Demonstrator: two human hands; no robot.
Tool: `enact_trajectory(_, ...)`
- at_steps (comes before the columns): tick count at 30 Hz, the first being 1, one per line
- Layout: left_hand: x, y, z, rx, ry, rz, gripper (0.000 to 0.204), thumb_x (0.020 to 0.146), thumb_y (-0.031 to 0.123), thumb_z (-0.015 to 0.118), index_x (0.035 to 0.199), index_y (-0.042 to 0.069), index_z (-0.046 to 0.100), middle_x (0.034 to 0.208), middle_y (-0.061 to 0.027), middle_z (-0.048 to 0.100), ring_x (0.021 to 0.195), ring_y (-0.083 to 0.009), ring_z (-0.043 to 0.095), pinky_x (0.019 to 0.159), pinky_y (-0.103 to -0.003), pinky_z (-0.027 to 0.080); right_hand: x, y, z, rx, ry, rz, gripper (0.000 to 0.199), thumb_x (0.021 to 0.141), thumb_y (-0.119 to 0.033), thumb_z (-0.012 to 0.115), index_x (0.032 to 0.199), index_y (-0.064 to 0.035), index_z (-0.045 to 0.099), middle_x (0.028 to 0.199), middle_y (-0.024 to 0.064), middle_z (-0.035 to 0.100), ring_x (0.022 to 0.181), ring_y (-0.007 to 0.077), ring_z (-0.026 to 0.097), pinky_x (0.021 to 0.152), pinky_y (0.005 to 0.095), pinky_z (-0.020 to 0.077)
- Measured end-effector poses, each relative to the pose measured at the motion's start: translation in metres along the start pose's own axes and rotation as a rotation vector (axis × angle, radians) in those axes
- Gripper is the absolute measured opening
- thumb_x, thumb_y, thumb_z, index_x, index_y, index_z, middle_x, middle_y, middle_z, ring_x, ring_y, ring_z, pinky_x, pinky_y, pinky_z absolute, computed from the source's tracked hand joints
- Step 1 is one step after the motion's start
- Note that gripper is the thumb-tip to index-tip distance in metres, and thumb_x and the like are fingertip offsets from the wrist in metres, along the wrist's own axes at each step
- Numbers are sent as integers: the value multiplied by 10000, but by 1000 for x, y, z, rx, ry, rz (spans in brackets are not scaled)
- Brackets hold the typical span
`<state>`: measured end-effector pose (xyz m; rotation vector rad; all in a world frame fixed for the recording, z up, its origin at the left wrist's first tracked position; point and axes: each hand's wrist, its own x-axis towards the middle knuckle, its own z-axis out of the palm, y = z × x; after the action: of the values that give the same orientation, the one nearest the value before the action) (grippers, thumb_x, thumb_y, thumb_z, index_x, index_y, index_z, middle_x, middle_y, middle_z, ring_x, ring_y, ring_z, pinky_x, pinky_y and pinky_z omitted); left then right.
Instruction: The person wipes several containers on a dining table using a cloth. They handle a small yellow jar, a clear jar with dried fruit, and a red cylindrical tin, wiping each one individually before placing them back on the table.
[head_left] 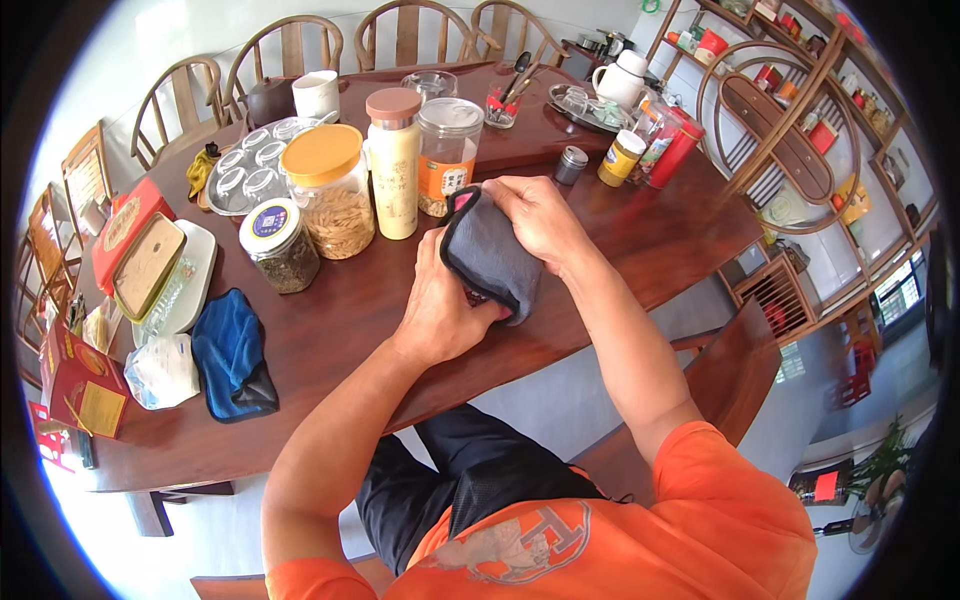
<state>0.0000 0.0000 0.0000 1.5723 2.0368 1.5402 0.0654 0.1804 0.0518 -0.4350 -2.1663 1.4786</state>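
A grey cloth (492,255) with black edging and a bit of pink at its folds is held up over the near side of the table. My left hand (440,315) is closed on its left and lower edge, the thumb near the bottom corner. From the right, my right hand (540,222) grips its top edge, fingers bent over it. The cloth looks folded round something; a small dark reddish patch shows by my left fingers, too little to name. Just beyond stand a cream bottle (396,180) with a brown cap and a clear jar (447,150) with an orange label.
A yellow-lidded jar (335,205) and a smaller jar of dark leaves (280,250) stand left of the hands. A blue cloth (232,350) lies farther left, beside a white packet (163,372). Right: a grey canister (570,166), a yellow tin (622,160) and a red canister (676,150).
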Motion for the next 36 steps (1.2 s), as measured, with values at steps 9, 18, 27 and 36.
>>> enact_trajectory(9, 7, -4, -5, -125, 88, 18, 950, 748, 134, 911, 1512, -42, 374, 1378, -259, 543, 1309, -428, 566, 1140, -484, 461, 15, 75, -41, -702, 293, -245, 345, 1068, -219, 614, 835, 12, 720, 809, 214, 749, 748, 401, 728, 676, 487, 512)
enact_trajectory(18, 6, -7, -7, -169, 277, -70, 893, 772, 164, 942, 1454, -58, 408, 1352, -262, 626, 1265, -385, 636, 1085, -470, 505, -26, 66, -64, -822, 245, -64, 314, 935, -264, 787, 1091, 8, 782, 939, 256, 772, 862, 384, 775, 783, 450, 609)
enact_trajectory(27, 7, -17, 4, -120, 232, -57, 896, 766, 169, 957, 1449, -41, 415, 1346, -255, 576, 1279, -411, 597, 1086, -487, 488, 64, 115, -210, -1029, 731, 109, 861, 899, -367, 821, 1602, -135, 384, 1284, 324, 690, 1202, 497, 665, 1035, 570, 528)
enact_trajectory(36, 5, -18, 1, 84, 195, -52, 972, 757, 178, 964, 1524, -34, 406, 1417, -259, 456, 1326, -436, 509, 1134, -501, 459, 86, 127, -231, -1013, 662, 246, 791, 908, -392, 826, 1526, -143, 399, 1361, 275, 671, 1242, 468, 660, 1052, 549, 530)
